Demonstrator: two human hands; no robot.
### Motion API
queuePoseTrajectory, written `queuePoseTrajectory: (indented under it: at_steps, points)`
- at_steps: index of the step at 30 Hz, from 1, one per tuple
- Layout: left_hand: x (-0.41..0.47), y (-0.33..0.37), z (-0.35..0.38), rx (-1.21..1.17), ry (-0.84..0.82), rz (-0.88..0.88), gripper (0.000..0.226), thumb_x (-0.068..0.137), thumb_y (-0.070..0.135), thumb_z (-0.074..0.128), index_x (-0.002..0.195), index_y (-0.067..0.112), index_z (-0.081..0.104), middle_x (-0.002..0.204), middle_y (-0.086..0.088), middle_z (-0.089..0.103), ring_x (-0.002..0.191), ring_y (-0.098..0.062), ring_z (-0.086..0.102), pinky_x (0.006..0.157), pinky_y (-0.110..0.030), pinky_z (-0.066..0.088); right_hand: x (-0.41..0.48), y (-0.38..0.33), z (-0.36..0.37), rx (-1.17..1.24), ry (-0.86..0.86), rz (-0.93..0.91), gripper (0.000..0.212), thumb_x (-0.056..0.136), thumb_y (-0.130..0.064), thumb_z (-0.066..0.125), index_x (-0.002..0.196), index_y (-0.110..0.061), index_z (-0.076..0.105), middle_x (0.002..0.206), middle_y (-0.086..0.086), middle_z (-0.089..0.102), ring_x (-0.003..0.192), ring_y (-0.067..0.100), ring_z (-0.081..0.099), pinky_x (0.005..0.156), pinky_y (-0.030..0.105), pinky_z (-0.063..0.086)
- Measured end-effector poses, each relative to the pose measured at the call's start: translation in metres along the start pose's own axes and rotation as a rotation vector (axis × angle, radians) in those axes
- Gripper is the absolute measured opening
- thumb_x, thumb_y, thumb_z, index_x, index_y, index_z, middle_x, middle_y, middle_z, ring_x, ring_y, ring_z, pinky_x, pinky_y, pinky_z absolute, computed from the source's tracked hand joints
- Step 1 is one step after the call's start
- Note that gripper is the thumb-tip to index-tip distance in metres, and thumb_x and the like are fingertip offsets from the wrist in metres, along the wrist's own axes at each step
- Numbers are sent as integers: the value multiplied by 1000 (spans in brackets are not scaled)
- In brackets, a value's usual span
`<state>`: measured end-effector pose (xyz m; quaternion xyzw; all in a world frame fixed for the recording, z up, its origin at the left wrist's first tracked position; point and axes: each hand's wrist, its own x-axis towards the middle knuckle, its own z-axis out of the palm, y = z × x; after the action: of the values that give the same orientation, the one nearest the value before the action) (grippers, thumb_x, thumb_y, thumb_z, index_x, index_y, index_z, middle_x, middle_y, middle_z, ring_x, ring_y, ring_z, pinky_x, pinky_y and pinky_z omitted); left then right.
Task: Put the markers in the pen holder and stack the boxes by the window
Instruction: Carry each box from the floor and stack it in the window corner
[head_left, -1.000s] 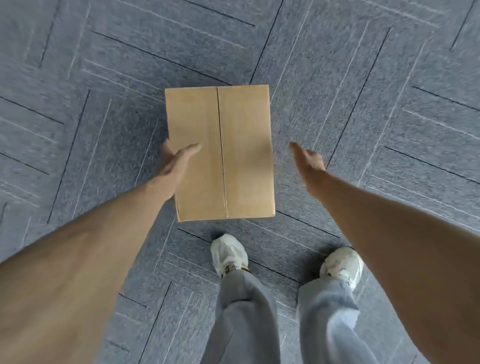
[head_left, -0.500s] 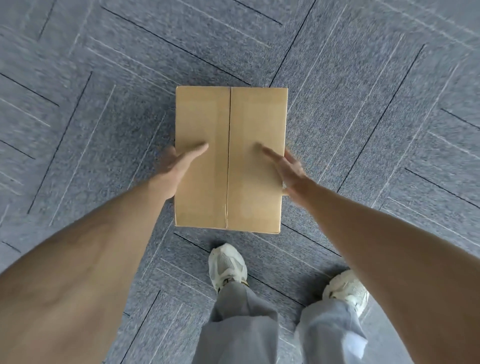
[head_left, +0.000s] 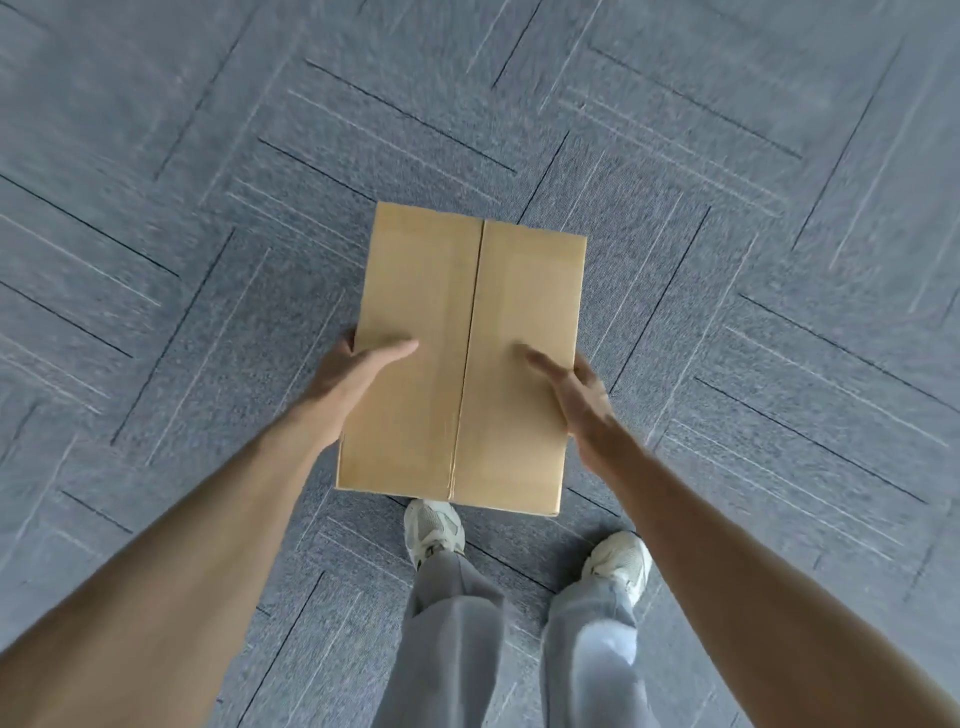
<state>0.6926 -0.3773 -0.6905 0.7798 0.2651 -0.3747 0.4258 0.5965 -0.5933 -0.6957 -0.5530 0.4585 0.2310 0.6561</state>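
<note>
A closed brown cardboard box (head_left: 467, 291) with a taped centre seam is held between my two hands above the grey carpet. My left hand (head_left: 348, 376) clasps its left side, thumb lying on the top flap and fingers hidden under the edge. My right hand (head_left: 576, 389) clasps the right side, thumb on the top flap. The box's near edge hangs over the toe of my left shoe. No markers, pen holder or window are in view.
Grey carpet tiles (head_left: 753, 260) with a line pattern cover the whole floor. My legs in grey trousers and white shoes (head_left: 434, 530) stand just below the box.
My right hand came in from the right and closed on the box's right side. The box now sits closer to my feet and is slightly turned, held by both hands.
</note>
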Motion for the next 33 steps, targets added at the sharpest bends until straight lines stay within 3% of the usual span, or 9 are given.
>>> queuePoseTrajectory:
  at_steps: [3,9,12,16,19,21,23,30,33]
  points:
    - [-57,24,-18,-67,25,55,64,76,47,78,131,26,52,106,12,61,94,-9,55,77,-19,38,-58,-28,-11,-6,22,-51,39,83,-43,75,112,-30,54,105,-12,67,92,3,61,88,24,48]
    - [-197,96,-45,-139,16,113,46,76,42,80,114,24,61,89,18,63,80,5,57,58,-6,37,-210,-101,-31,53,62,-110,22,89,-28,72,97,-27,52,76,-16,50,66,-5,52,81,11,46]
    - [-263,118,-56,-144,58,151,40,77,38,80,109,24,60,86,19,62,76,8,55,50,-1,39,-269,-120,-43,57,115,-149,26,84,-27,77,77,-24,52,77,-15,57,61,-12,53,70,9,50]
    - [-337,131,-64,-188,92,196,58,72,43,82,121,21,59,106,10,66,83,3,56,61,-11,40,-330,-134,-64,38,72,-200,32,75,-37,84,83,-23,56,87,-8,67,77,4,63,70,22,56]
    - [-396,130,-67,-245,137,226,56,73,42,82,118,23,56,101,11,65,85,0,58,66,-15,42,-375,-145,-80,-4,21,-267,36,74,-35,85,98,-14,68,90,-5,74,81,10,72,75,27,60]
    - [-432,119,-70,-303,180,247,54,72,42,82,117,24,58,100,12,68,91,-6,64,78,-23,50,-401,-149,-86,-64,-5,-330,40,74,-36,85,103,-13,70,89,-7,75,74,2,72,82,31,60]
    - [-467,103,-74,-384,233,272,51,72,40,82,117,24,61,103,8,71,96,-12,67,88,-32,53,-423,-153,-86,-167,-23,-413,50,66,-52,85,100,-18,70,90,-7,75,79,5,72,82,33,59]
    - [-567,21,-112,-749,469,266,66,71,41,83,127,23,54,111,4,67,104,-19,63,93,-37,49,-496,-155,-30,-487,-208,-613,95,35,-87,75,109,-28,70,106,-4,72,98,15,69,90,38,56]
    - [-610,-19,-134,-921,560,266,63,71,38,84,123,25,53,113,1,67,100,-18,65,89,-37,52,-536,-150,11,-613,-337,-678,81,48,-78,77,109,-26,70,103,-11,74,99,9,69,88,29,55]
